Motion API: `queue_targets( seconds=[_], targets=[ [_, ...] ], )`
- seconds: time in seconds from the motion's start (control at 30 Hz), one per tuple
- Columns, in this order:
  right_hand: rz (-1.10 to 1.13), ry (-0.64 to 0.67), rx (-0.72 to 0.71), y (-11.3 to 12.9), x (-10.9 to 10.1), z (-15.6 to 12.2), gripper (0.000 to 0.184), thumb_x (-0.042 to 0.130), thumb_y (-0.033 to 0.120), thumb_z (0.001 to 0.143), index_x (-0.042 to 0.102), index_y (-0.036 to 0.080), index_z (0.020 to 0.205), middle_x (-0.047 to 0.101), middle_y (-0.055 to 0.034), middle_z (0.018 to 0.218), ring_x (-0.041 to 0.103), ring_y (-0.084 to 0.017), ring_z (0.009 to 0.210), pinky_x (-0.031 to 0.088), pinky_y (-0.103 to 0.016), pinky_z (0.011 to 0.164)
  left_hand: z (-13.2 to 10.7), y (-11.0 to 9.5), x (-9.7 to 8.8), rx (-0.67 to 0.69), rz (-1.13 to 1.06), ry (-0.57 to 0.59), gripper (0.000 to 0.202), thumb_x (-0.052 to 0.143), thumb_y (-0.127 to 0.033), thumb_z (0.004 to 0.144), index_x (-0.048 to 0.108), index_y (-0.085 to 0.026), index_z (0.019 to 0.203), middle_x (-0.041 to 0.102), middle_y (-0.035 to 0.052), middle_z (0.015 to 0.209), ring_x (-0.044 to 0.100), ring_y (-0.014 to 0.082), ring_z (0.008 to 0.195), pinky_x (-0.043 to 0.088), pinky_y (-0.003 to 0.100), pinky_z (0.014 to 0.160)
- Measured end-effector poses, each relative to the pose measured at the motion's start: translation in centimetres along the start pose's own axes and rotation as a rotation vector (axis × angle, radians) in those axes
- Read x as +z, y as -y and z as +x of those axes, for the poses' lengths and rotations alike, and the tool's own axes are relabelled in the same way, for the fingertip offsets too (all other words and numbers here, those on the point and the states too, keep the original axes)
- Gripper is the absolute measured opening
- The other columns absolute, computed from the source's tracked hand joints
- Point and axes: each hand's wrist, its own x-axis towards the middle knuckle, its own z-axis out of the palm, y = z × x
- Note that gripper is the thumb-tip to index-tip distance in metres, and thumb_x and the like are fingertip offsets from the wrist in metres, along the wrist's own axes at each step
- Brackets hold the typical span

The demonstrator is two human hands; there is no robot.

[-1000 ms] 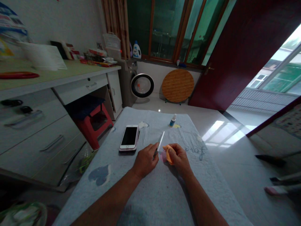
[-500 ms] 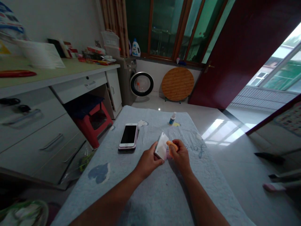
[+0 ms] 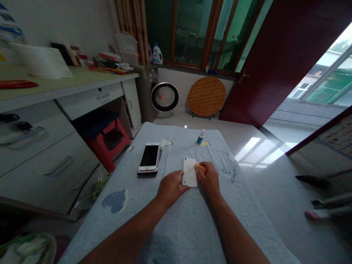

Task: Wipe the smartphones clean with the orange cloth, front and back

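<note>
My left hand [image 3: 171, 187] grips the left edge of a white smartphone [image 3: 189, 174], thumb along its lower end. The phone's back, with a small camera in one corner, faces up, and it looks flat on the cloth or nearly so. My right hand [image 3: 209, 179] pinches a small orange cloth [image 3: 200, 167] at the phone's right edge. To the left lies a second white phone [image 3: 150, 157], dark screen up, on top of at least one other phone. A small spray bottle [image 3: 200, 137] with a blue label stands beyond my hands.
A pale blue cloth with heart prints covers the table [image 3: 176, 227]. At the left are a desk [image 3: 90, 82] with drawers and a red stool [image 3: 111, 143]. Farther back stand a washing machine with its door [image 3: 165, 96] open and a round wooden tabletop [image 3: 206, 96].
The phone in my left hand has turned from a tilted, slanted pose to lying flatter and straighter, back facing up. My right hand still holds the orange cloth against its right side.
</note>
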Motion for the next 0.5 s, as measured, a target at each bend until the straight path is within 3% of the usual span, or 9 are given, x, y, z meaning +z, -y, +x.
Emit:
queue_targets(
  seconds=[0.1, 0.27, 0.5],
  targets=[
    [-0.020, 0.038, -0.009, -0.2, 0.2, 0.0, 0.023, 0.050, 0.034, 0.087, 0.065, 0.016, 0.086, 0.058, -0.0059, 0.084, 0.054, -0.017, 0.076, 0.042, -0.029, 0.072, 0.0, 0.2, 0.0, 0.059, 0.083, -0.030, 0.041, 0.075, -0.039, 0.071, 0.061, -0.018, 0.104, 0.066, 0.0058, 0.100, 0.060, 0.0236, 0.094, 0.045, 0.033, 0.080],
    [-0.049, 0.150, -0.064, -0.5, 0.4, -0.1, 0.028, 0.047, 0.032, 0.090, 0.071, 0.017, 0.094, 0.059, -0.0075, 0.087, 0.056, -0.018, 0.085, 0.042, -0.029, 0.080, 0.1, 0.6, 0.3, 0.253, 0.104, -0.068, 0.055, 0.072, -0.036, 0.076, 0.053, -0.023, 0.126, 0.055, 0.0064, 0.133, 0.050, 0.0262, 0.116, 0.040, 0.040, 0.097],
    [-0.115, 0.325, -0.040, -0.2, -0.6, 0.0, 0.021, 0.052, 0.019, 0.083, 0.072, 0.016, 0.091, 0.059, -0.0049, 0.083, 0.056, -0.015, 0.077, 0.042, -0.025, 0.074, 0.1, 0.5, 0.6, 0.234, 0.110, -0.026, 0.049, 0.069, -0.036, 0.080, 0.056, -0.023, 0.125, 0.054, 0.0066, 0.136, 0.048, 0.0267, 0.119, 0.040, 0.042, 0.096]
  ],
)
